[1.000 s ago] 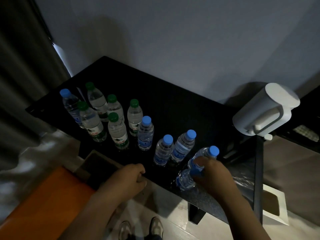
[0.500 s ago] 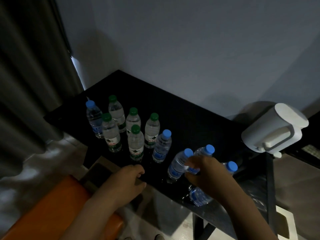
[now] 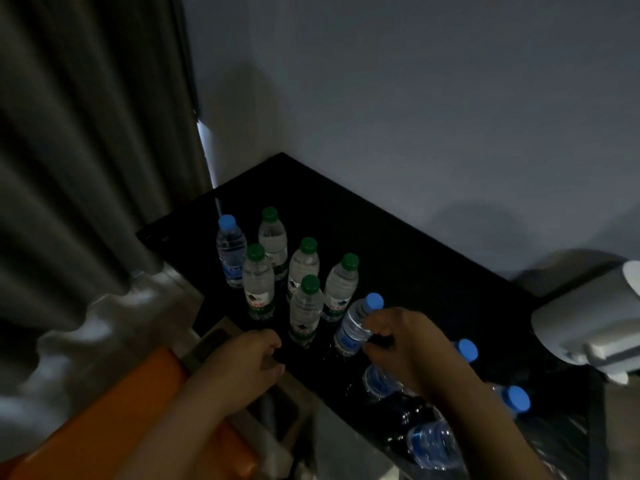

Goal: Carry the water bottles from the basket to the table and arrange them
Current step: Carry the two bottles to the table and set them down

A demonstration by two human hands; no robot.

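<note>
Right hand (image 3: 398,344) has slid leftward along the row, its grip now curled round a tilted blue-capped bottle (image 3: 351,327) on the worktop (image 3: 415,265), just beside the green-capped bottles (image 3: 304,306). Left hand (image 3: 247,362) stays fisted, seemingly empty, at the edge. Arranging looks nearly done.

I see a bare left hand (image 3: 249,362) and right hand (image 3: 405,344). Both forearms run uncovered to the frame's edge.

Dim, grainy scene; a daylight sliver glows beside the curtain (image 3: 90,174), and edges bow outward.
</note>
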